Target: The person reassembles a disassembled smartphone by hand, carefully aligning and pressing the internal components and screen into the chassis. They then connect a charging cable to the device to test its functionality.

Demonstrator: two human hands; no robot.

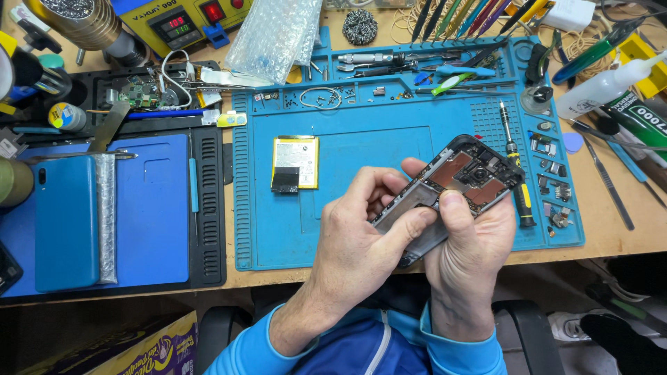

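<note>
Head view: opened phone (pixel 458 187) with back cover off, held tilted above the near right part of the blue work mat (pixel 347 229), copper shields and camera module facing up. Left hand (pixel 361 243) cupped around the phone's near-left end, index finger laid along its lower edge, fingers curled tight against the frame. Right hand (pixel 472 257) gripping from the near side, thumb pressed onto the lower frame edge, remaining fingers wrapped under and hidden. Both hands clamped on the phone, nothing between them and it.

Flat battery (pixel 296 162), yellow-edged with a black tab, lying on the mat well left of the phone. Black-and-yellow screwdriver (pixel 516 167) on the mat just right of the phone, partly behind it. Small parts (pixel 552 184) scattered in the mat's right-hand slots. Tweezers and tools in the far tray (pixel 417 66). Blue phone (pixel 66 222) face down on the dark pad far left. Soldering station (pixel 177 24) at far left, white squeeze bottle (pixel 604 87) at far right.
</note>
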